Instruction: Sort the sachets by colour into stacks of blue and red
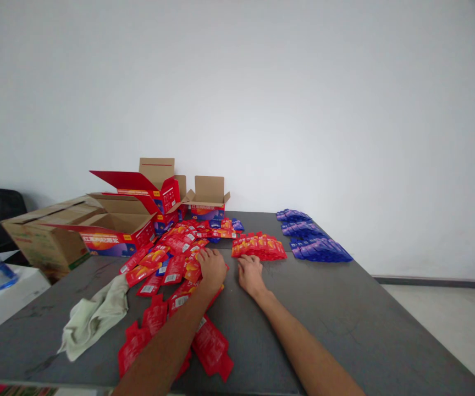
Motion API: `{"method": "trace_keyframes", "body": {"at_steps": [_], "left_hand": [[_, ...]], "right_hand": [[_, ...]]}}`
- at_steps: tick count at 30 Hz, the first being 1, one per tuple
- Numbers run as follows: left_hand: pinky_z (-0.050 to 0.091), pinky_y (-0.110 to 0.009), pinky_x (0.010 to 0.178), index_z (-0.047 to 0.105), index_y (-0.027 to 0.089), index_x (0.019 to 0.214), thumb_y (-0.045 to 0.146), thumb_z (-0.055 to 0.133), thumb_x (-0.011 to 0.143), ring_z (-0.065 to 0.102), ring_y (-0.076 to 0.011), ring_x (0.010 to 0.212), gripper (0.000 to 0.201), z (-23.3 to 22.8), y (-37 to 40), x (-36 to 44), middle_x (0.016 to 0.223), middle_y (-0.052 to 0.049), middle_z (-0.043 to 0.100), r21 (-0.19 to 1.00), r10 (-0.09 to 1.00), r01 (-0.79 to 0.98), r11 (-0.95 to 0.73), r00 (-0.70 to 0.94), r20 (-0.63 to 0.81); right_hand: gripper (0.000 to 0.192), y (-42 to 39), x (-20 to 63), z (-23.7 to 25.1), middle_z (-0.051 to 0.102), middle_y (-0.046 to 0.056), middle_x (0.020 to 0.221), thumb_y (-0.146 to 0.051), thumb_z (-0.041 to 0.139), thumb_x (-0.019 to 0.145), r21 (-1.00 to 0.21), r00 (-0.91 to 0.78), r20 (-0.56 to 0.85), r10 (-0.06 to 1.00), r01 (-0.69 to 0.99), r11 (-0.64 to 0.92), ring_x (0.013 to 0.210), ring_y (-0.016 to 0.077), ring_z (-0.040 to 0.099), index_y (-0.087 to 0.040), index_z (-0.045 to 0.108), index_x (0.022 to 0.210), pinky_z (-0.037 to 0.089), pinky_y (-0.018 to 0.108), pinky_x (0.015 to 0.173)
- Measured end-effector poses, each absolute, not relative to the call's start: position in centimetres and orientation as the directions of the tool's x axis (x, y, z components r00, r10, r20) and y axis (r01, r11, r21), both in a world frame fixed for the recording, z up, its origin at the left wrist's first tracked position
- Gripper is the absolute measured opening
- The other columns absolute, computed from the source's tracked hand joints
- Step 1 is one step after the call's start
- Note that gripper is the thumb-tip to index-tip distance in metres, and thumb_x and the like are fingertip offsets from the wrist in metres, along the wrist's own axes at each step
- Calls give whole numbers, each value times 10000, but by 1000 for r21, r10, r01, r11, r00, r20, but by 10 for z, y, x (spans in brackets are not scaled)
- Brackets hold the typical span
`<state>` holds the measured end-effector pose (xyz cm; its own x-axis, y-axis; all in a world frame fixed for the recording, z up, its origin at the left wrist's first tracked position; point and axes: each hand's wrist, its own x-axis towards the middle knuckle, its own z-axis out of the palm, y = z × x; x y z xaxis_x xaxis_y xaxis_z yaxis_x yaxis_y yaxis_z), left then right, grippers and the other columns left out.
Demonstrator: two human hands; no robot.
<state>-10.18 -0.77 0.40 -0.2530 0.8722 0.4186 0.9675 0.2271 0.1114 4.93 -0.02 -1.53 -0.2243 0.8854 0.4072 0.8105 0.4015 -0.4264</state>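
My left hand [213, 270] reaches into a loose pile of red pouches [174, 269], its fingers curled down on a red pouch [193, 267] at the pile's right edge. The fingertips are partly hidden. My right hand [252, 276] rests on the dark table, fingers a little bent and apart, at the front edge of a row of overlapping red pouches [264, 247]. I see nothing held in it. More red pouches [211, 344] lie near the table's front, partly under my left forearm. A few blue pouches are mixed into the pile.
Open red printed cartons [111, 242] and a taller carton [167, 195] stand at the back left, beside a brown box [51, 236]. A pale cloth [95, 319] lies front left. Rows of blue pouches [320, 249] line the right edge of the table [344, 313].
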Motion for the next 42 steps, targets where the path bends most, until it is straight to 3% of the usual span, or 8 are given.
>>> {"method": "trace_keyframes", "body": {"at_steps": [7,13,18,22,27,33,37,42], "left_hand": [[367,-486,1026,691,87,1146,134,415,893,563,-337,1165,377,-1,-21,-104,1150,-237,672,127,922,978,163,-197,333],[384,-526,1007,657,130,1185,122,319,939,510,-344,1236,418,-3,-34,-71,1233,-214,628,193,947,980,55,-113,302],[355,-492,1063,604,162,1217,154,336,958,499,-312,1265,373,1,-44,-46,1248,-166,639,332,950,937,-112,2,313],[388,-392,1049,493,119,1354,115,436,880,554,-272,1218,477,-2,-50,-38,1261,-182,631,475,938,844,-248,85,337],[390,-320,1064,332,138,1480,106,545,769,526,-238,1282,742,-4,-44,-43,1395,-160,557,671,924,699,-249,-35,380],[428,-341,986,612,113,1159,228,609,775,592,-270,1178,401,2,-15,-56,1204,-181,663,958,861,287,-2,-487,148],[476,-292,696,654,140,825,456,625,783,656,-223,795,320,3,-3,-52,780,-72,697,990,887,138,-23,-455,84],[365,-223,527,563,158,655,584,671,689,503,-112,549,441,7,13,-41,581,30,550,997,899,3,-78,-433,72]], "right_hand": [[297,-14,42,-16,629,63,1321,-229,495,910,-478,-238,391,889,774,416,1192,280,450,-254,731,1088,374,392,969],[242,-14,49,-13,721,95,1035,-264,495,909,-770,-180,330,926,516,375,985,223,604,-202,728,891,408,339,941],[455,-15,52,-10,717,44,812,-492,375,952,-899,-107,233,967,354,256,770,181,640,-192,694,829,493,285,752],[324,-19,58,-12,682,24,682,-479,574,822,-997,-1,41,999,65,41,666,169,626,-171,667,785,507,271,660],[166,-22,71,-15,665,9,656,-324,633,768,-999,12,-21,1000,29,-21,556,138,591,-169,636,827,487,242,555],[151,-23,87,-14,673,25,693,-280,624,794,-998,25,-50,998,29,-51,546,128,581,-154,644,874,472,220,519],[177,-25,97,-10,674,17,682,-278,603,797,-999,7,-26,1000,42,-27,546,123,571,-147,666,899,453,211,520],[191,-30,107,-5,641,-11,595,-312,625,780,-997,-48,-8,999,76,-4,498,109,531,-149,684,859,420,205,504]]}}
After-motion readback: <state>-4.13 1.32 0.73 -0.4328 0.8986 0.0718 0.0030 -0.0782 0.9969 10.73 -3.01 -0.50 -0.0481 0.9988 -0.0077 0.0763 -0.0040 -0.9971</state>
